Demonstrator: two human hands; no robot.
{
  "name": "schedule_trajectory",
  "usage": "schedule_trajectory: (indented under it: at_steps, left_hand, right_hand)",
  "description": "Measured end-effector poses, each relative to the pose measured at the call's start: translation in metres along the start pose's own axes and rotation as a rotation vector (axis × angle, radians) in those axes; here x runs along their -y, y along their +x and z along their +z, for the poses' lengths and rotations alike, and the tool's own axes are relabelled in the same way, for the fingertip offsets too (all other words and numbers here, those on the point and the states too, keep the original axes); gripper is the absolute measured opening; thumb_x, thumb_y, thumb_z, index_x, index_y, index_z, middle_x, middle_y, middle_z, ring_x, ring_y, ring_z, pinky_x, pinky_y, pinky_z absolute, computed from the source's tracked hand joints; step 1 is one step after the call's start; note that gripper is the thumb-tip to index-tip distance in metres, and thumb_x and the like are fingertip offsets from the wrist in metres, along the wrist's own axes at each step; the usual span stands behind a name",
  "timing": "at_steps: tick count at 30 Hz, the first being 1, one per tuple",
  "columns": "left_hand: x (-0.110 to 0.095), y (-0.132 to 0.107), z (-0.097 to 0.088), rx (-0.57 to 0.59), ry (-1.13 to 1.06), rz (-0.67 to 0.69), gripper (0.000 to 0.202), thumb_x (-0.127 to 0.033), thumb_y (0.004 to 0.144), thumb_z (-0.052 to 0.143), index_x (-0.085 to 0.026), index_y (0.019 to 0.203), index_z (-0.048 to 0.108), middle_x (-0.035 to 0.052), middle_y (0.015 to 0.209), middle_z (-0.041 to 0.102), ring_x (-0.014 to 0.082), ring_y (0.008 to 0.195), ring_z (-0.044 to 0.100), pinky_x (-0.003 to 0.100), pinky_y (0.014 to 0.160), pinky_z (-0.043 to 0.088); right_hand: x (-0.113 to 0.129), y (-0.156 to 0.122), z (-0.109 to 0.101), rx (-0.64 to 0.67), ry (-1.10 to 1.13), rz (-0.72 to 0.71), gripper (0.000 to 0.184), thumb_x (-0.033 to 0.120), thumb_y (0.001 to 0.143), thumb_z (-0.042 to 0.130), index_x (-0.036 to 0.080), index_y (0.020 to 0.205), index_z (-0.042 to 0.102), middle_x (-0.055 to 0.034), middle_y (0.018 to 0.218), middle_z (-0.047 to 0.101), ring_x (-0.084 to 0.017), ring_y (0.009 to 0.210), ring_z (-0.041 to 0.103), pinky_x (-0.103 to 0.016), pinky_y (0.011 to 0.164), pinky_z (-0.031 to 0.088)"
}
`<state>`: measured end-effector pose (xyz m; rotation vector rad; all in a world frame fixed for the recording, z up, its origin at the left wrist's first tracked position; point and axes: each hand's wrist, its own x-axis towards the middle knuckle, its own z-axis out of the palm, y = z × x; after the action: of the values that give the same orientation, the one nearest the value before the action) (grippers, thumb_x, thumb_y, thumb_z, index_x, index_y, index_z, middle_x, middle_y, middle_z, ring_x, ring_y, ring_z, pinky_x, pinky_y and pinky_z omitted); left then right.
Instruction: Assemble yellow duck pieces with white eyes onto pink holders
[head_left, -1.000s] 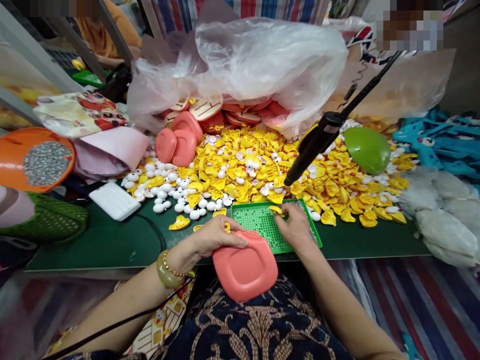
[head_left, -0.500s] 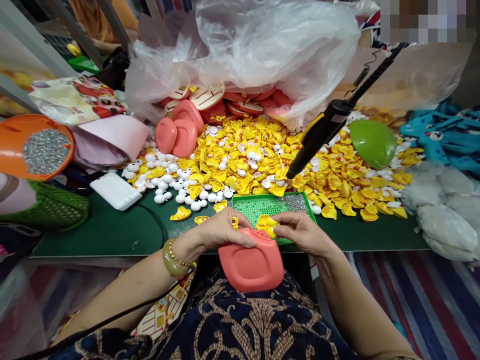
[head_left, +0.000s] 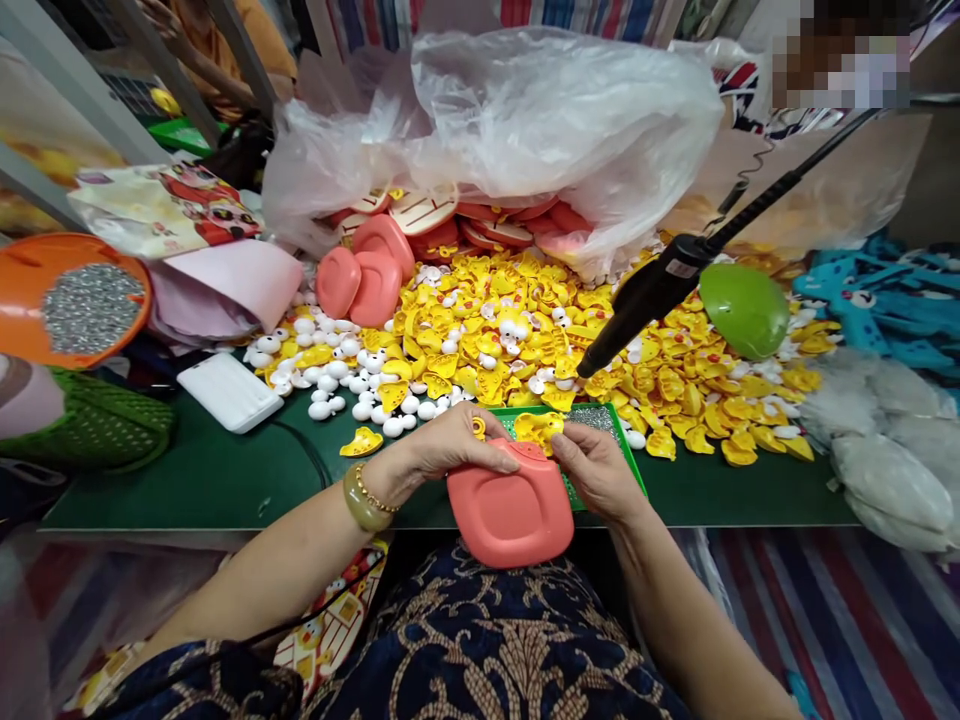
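Coral plastic shell (head_left: 511, 518) is sitting just in front of my body, and I'm gripping it along its top edge with my left hand (head_left: 450, 447), fingers curled over the rim. My right hand (head_left: 596, 472) is pinching a yellow duck-shaped plastic piece (head_left: 537, 428) just behind that edge. Just past the hands, a green perforated tray (head_left: 628, 452) is lying partly hidden, with a heap of yellow pieces (head_left: 660, 385) and white plastic balls (head_left: 360, 395) spreading beyond it. Farther out, a black corded wand (head_left: 645, 310) is hanging over the heap, beside a green dome (head_left: 745, 310), with a clear plastic bag (head_left: 562, 110) bunching behind them
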<state>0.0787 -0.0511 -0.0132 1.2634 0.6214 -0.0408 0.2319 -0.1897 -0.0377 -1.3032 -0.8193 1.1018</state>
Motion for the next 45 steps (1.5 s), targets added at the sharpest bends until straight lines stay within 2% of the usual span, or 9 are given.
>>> schedule_trajectory:
  at_steps: [4,9,17,27,33,41,45]
  left_hand:
    - [0.0,0.005,-0.006,-0.003,0.036,0.015,0.029,-0.031,0.05,0.084,-0.011,0.067,0.071,0.0008,0.057,0.063,0.0101,0.052,0.053,0.02,0.051,0.04]
    - [0.001,0.007,-0.009,-0.021,-0.004,-0.003,0.027,-0.028,0.047,0.085,-0.012,0.062,0.069,-0.001,0.054,0.061,0.0095,0.05,0.052,0.02,0.051,0.041]
    - [0.003,0.011,-0.014,-0.081,-0.025,-0.02,0.029,-0.025,0.044,0.085,-0.012,0.062,0.067,-0.0009,0.053,0.061,0.01,0.049,0.053,0.02,0.048,0.04]
    - [0.005,0.023,-0.019,-0.116,0.005,-0.017,0.031,-0.026,0.041,0.086,-0.012,0.061,0.066,-0.0011,0.051,0.06,0.0106,0.048,0.052,0.021,0.047,0.039]
    - [0.01,0.024,-0.015,-0.106,0.012,0.019,0.032,-0.028,0.041,0.086,-0.011,0.061,0.067,-0.0004,0.051,0.061,0.0103,0.047,0.051,0.021,0.046,0.038]
    - [0.007,0.018,0.0,-0.11,0.027,0.035,0.031,-0.026,0.041,0.087,-0.012,0.059,0.065,-0.0009,0.051,0.06,0.0099,0.046,0.05,0.021,0.045,0.037]
    - [0.009,0.018,0.003,-0.11,0.034,0.048,0.031,-0.026,0.042,0.087,-0.011,0.058,0.065,-0.0009,0.05,0.059,0.0091,0.046,0.05,0.02,0.045,0.037]
  right_hand:
    - [0.011,0.005,-0.002,0.019,-0.324,-0.117,0.036,0.049,0.081,0.058,0.019,0.063,0.065,-0.0019,0.064,0.059,-0.017,0.068,0.055,-0.031,0.069,0.045]
    - [0.017,0.005,0.002,0.016,-0.471,-0.16,0.041,0.052,0.083,0.054,0.019,0.059,0.063,-0.0017,0.059,0.053,-0.015,0.061,0.048,-0.028,0.058,0.041]
    - [0.014,0.006,0.006,-0.001,-0.539,-0.203,0.039,0.045,0.086,0.05,0.02,0.057,0.058,-0.0006,0.058,0.046,-0.015,0.06,0.044,-0.028,0.057,0.037]
    - [0.007,0.015,0.009,-0.023,-0.569,-0.192,0.04,0.042,0.085,0.046,0.019,0.053,0.04,0.0021,0.057,0.038,-0.012,0.056,0.037,-0.026,0.054,0.031]
    - [0.004,0.013,0.01,-0.061,-0.611,-0.208,0.039,0.041,0.084,0.044,0.02,0.052,0.035,0.0028,0.055,0.035,-0.011,0.054,0.034,-0.025,0.052,0.029]
    - [0.006,0.0,0.003,-0.072,-0.566,-0.139,0.037,0.045,0.081,0.044,0.019,0.054,0.04,0.0022,0.056,0.038,-0.011,0.055,0.036,-0.025,0.052,0.03]
    - [0.007,-0.002,-0.001,-0.074,-0.598,-0.185,0.039,0.044,0.082,0.045,0.02,0.052,0.038,0.0028,0.054,0.035,-0.011,0.053,0.034,-0.025,0.051,0.028]
